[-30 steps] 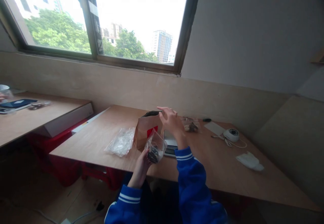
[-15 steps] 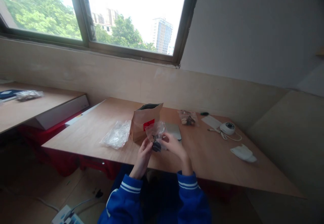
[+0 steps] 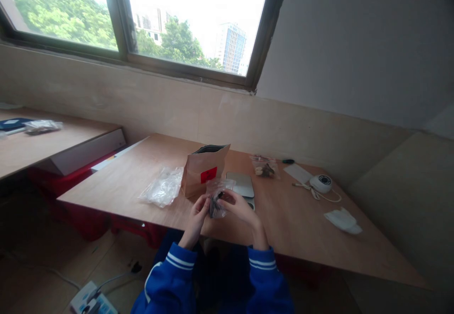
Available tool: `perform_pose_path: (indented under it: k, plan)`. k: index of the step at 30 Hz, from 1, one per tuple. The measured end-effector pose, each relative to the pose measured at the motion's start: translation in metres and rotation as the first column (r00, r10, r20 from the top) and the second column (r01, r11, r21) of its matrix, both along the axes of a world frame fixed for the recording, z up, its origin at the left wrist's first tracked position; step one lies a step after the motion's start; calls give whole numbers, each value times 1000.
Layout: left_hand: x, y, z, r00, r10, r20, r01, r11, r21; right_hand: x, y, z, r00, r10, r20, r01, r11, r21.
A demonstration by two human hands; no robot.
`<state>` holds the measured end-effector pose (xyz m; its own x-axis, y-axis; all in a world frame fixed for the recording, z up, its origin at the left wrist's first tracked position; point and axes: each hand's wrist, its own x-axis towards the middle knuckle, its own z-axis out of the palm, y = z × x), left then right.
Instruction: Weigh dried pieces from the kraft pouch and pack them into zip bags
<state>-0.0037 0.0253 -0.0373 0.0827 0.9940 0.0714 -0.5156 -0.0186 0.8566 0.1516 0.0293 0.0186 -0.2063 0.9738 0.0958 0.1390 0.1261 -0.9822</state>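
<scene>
A small clear plastic bag (image 3: 217,208) with dark pieces inside is between my two hands, over the table's front edge. The fingers of my left hand (image 3: 196,214) pinch its left side. From the right, my right hand (image 3: 238,206) has its fingers closed at the bag, near its dark contents; what the fingertips press on is partly hidden. Just behind stands an open brown paper pouch (image 3: 196,177) with a red label. A flat silver scale-like device (image 3: 241,185) lies behind my right hand. Left of the pouch are clear plastic bags (image 3: 163,186) lying flat.
Toward the back of the wooden table (image 3: 283,229) lies a zip bag of brownish pieces (image 3: 265,167). A white dome camera (image 3: 320,183) with a cable and a crumpled white bag (image 3: 343,220) are at the right. A power strip (image 3: 92,300) rests on the floor.
The small bag has turned and sunk lower between my hands, uncovering more of the silver device. My right fingers have shifted left and down around its dark contents. The view has shifted slightly.
</scene>
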Motion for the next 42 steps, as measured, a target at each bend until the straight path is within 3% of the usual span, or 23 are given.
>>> perform_pose_path:
  k: [6, 11, 15, 20, 32, 37, 42]
  plan:
    - [7, 2, 0, 990, 38, 138, -25, 995, -101, -9, -4, -10, 989, -150, -17, 151, 985, 81]
    - [5, -1, 5, 964, -96, 249, 143, 974, -177, -15, -17, -25, 943, -321, -88, 329, 938, 106]
    - [3, -8, 9, 958, -193, 212, 236, 951, -200, -12, -29, -34, 890, -424, -170, 443, 892, 94]
    - [6, -13, 13, 959, -219, 179, 251, 951, -181, 0, -35, -29, 840, -509, -190, 535, 836, 126]
    - [1, -11, 19, 939, -214, 268, 267, 947, -180, -6, -35, -24, 700, -571, -429, 602, 795, -77]
    - [-8, -7, 9, 933, -223, 284, 290, 931, -221, -8, -30, -8, 612, -624, -486, 697, 716, -43]
    - [-26, -5, 3, 933, -276, 229, 319, 930, -180, -27, 3, 44, 745, -517, -421, 640, 731, 235]
